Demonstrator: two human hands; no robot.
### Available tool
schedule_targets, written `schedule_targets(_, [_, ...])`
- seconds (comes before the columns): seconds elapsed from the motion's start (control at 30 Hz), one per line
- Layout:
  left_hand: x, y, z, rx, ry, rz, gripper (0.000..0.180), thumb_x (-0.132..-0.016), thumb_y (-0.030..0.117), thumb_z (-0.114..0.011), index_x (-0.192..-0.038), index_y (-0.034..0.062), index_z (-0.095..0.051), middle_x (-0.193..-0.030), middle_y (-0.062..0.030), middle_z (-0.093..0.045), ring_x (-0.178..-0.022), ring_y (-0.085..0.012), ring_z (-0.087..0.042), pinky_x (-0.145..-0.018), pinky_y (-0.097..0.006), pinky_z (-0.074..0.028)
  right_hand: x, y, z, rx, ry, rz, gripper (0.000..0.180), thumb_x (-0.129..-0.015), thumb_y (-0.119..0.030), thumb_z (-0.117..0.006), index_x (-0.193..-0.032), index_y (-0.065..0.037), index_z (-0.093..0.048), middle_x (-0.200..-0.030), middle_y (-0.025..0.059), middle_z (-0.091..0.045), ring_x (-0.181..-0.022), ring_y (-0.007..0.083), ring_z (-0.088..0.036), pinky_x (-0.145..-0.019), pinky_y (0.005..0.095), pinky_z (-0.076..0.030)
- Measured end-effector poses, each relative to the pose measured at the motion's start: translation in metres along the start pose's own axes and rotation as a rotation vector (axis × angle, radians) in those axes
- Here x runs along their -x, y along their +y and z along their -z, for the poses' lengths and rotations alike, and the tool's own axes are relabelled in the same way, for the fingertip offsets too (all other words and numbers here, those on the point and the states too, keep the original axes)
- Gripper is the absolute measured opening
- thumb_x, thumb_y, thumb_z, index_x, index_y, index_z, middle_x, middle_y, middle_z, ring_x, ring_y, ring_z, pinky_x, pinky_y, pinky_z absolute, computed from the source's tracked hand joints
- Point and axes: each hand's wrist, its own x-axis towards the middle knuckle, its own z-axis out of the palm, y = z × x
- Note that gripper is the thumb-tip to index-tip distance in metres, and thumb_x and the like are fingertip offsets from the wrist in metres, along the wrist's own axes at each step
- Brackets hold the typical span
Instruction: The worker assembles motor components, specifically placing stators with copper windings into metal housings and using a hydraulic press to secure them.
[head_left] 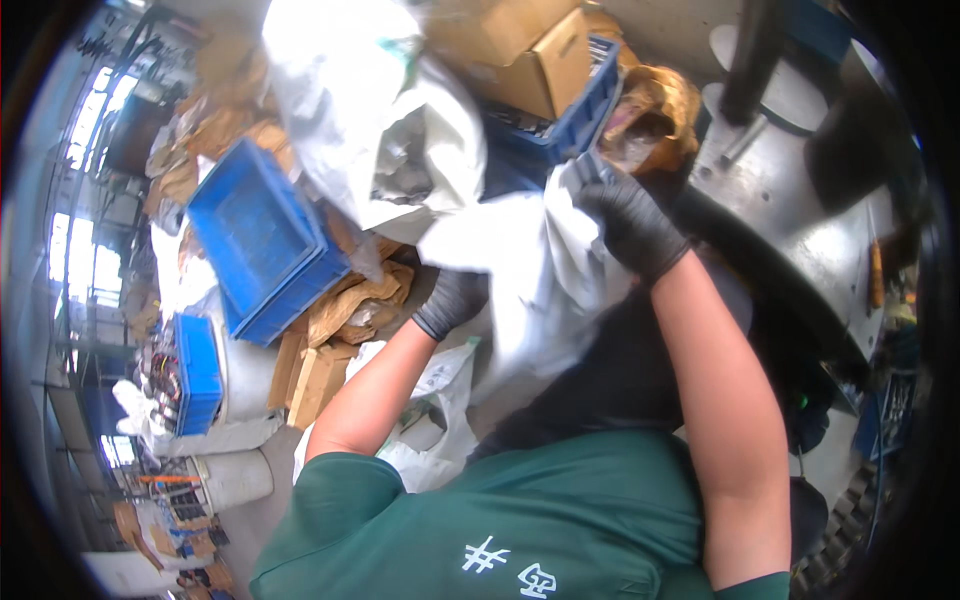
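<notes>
Both my hands wear black gloves. My right hand (630, 222) grips the upper edge of a white woven sack (520, 275) near a blue crate. My left hand (450, 300) is closed on the sack's lower left side, partly tucked under the fabric. The sack hangs between the two hands, in front of my green shirt. What is inside it is hidden.
A tilted blue plastic crate (262, 235) lies at left among torn brown cardboard (345, 315). A second blue crate (570, 115) holds cardboard boxes (530, 55) at top. A larger white bag (370, 110) sits above. A grey metal machine table (790, 210) stands at right.
</notes>
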Motion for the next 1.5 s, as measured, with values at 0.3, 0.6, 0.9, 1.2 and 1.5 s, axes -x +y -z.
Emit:
schedule_targets(0.3, [0.074, 0.022, -0.003, -0.973, 0.34, -0.895, 0.025, -0.091, 0.004, -0.069, -0.116, 0.0031, -0.065, -0.113, -0.0098, -0.07, -0.101, -0.0173, -0.067, -0.091, -0.032, -0.054, -0.012, 0.025, -0.102, 0.813, -0.073, 0.028, 0.047, -0.085, -0.008, -0.067, -0.131, 0.002, -0.063, -0.107, 0.0087, -0.072, -0.096, 0.0172, -0.065, -0.089, 0.0308, -0.053])
schedule_targets(0.6, [0.223, -0.17, 0.334, -0.549, 1.411, -0.302, 0.027, -0.101, 0.022, -0.054, -0.116, 0.0055, -0.07, -0.109, -0.0142, -0.069, -0.099, -0.0247, -0.065, -0.086, -0.035, -0.053, -0.062, 0.06, -0.079, 0.226, -0.005, 0.129, 0.034, -0.09, -0.009, -0.069, -0.124, -0.005, -0.068, -0.101, 0.0036, -0.07, -0.083, 0.0133, -0.066, -0.075, 0.0273, -0.054])
schedule_targets(0.9, [0.243, -0.17, 0.317, -0.855, 1.582, 0.608, 0.073, -0.087, 0.053, -0.067, -0.144, 0.0089, -0.058, -0.151, -0.0199, -0.054, -0.141, -0.0368, -0.05, -0.117, -0.042, -0.04, -0.091, 0.048, 0.029, 0.198, 0.043, 0.251, 0.03, -0.099, -0.006, -0.062, -0.128, 0.002, -0.068, -0.122, 0.0114, -0.071, -0.11, 0.0182, -0.068, -0.099, 0.0307, -0.054])
schedule_targets(1.2, [0.256, -0.196, 0.36, -0.65, 1.556, 0.468, 0.075, -0.083, 0.041, -0.078, -0.146, 0.0078, -0.055, -0.15, -0.0175, -0.052, -0.136, -0.0347, -0.05, -0.108, -0.049, -0.043, -0.092, 0.046, 0.051, 0.78, -0.042, 0.499, 0.032, -0.1, -0.003, -0.061, -0.131, 0.003, -0.067, -0.127, 0.016, -0.07, -0.113, 0.0227, -0.069, -0.1, 0.0337, -0.054])
schedule_targets(1.5, [0.241, -0.196, 0.326, -0.634, 1.219, 0.211, 0.069, -0.079, 0.025, -0.087, -0.137, 0.002, -0.059, -0.115, -0.0162, -0.071, -0.087, -0.0295, -0.07, -0.065, -0.045, -0.057, -0.063, 0.026, 0.002, 1.324, 0.119, 0.833, 0.015, -0.094, 0.0, -0.065, -0.107, -0.002, -0.071, -0.102, 0.0087, -0.072, -0.095, 0.0195, -0.068, -0.087, 0.0309, -0.053])
